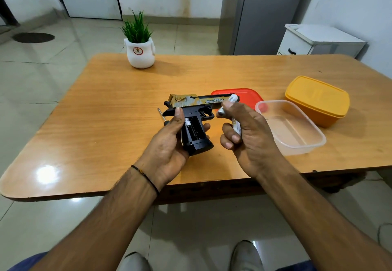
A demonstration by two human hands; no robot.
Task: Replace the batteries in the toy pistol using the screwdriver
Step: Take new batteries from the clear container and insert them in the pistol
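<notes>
- Gold-and-black toy pistol sits in our left hand, held just above the wooden table; our fingers wrap its grip and the thumb lies up along the rear.
- We see the grip's compartment open towards us, with one white battery lying at its left side.
- Our right hand is curled around several white batteries just beside the barrel; blur keeps us from counting them.
- Behind our left hand the screwdriver lies on the table, handle mostly hidden.
- A red lid lies beyond the barrel, a clear tub to our right, a lidded yellow box past it, and a potted plant at the far edge.
</notes>
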